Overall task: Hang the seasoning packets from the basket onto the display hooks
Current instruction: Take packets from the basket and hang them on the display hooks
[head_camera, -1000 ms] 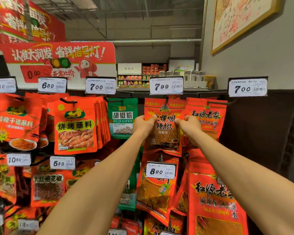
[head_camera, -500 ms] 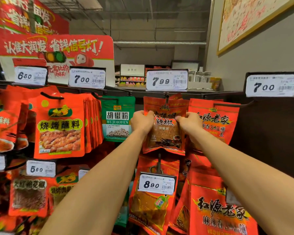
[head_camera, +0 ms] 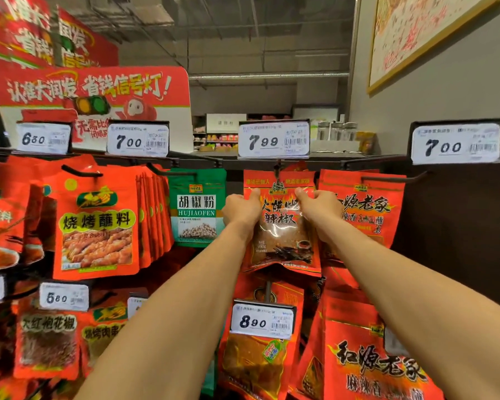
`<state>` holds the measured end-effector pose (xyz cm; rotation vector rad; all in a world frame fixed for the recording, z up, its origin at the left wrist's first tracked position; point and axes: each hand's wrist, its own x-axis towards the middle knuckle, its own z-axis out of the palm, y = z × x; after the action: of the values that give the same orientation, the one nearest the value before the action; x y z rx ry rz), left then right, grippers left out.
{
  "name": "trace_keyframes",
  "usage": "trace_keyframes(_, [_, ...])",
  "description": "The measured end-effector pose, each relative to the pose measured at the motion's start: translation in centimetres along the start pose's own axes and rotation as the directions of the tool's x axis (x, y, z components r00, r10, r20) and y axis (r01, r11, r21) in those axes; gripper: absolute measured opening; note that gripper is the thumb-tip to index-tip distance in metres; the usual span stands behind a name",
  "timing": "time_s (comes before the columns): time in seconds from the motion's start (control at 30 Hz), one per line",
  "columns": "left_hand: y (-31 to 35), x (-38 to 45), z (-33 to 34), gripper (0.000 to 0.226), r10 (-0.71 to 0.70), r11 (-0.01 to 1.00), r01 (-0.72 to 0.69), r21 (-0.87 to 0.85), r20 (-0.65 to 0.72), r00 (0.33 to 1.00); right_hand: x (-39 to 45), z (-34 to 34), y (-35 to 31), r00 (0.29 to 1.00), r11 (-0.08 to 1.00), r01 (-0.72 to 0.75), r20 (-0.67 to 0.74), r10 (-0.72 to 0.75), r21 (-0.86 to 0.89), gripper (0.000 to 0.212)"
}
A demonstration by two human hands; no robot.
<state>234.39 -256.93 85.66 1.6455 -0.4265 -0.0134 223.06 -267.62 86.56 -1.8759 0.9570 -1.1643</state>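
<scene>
Both forearms reach forward and up from the bottom edge of the view, where they are cut off. The left hand (head_camera: 241,209) pinches the left side of the chili packet (head_camera: 280,223), thumb on the front; its other fingers are behind the packet and hidden. The right hand (head_camera: 319,208) pinches the right side in the same way. The packet is held flat at the top row, its top at the display hook (head_camera: 277,170) under the 7.99 price tag (head_camera: 273,139). If the hole is already on the hook, I cannot tell; the spot is small and dark.

Below the hands, the 8.90 price tag (head_camera: 263,321) covers part of a lower packet. The green pepper packet (head_camera: 196,207) hangs just beside the left hand, and the red packet (head_camera: 364,209) on the right is partly hidden behind the right hand. Right of that one the dark back panel (head_camera: 456,226) is bare. Further back, the shelves behind the rack are blurred.
</scene>
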Motion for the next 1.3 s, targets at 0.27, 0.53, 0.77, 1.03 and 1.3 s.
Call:
trace_keyframes(0.27, [-0.6, -0.9, -1.3, 0.044, 0.051, 0.998, -0.053, 0.029, 0.061, 0.997, -1.5, -2.3, 0.8, 0.98, 0.996, -0.053, 0.197, 0.039, 0.067, 0.037])
trace_keyframes(0.53, [1.0, -5.0, -7.9, 0.03, 0.19, 0.977, -0.207, 0.053, 0.23, 0.954, -5.4, -4.9, 0.1, 0.994, 0.992, 0.109, 0.031, -0.107, -0.07, 0.025])
trace_keyframes(0.77, [0.2, -10.4, -17.0, 0.018, 0.172, 0.982, -0.112, -0.154, 0.46, 0.871, -12.8, -7.0, -1.0, 0.996, 0.937, -0.025, 0.086, -0.005, 0.347, 0.018])
trace_keyframes(1.03, [-7.1, -13.8, -26.6, 0.022, 0.074, 0.964, 0.074, -0.254, 0.525, 0.848, -25.9, -5.3, -2.8, 0.984, 0.889, -0.06, 0.176, -0.023, 0.453, 0.021])
trace_keyframes(1.3, [-23.4, -15.8, -35.0, 0.026, -0.225, 0.952, 0.304, -0.042, 0.581, 0.783, -41.0, 3.9, 6.2, 0.907, 0.846, -0.408, 0.255, 0.334, 0.342, 0.025])
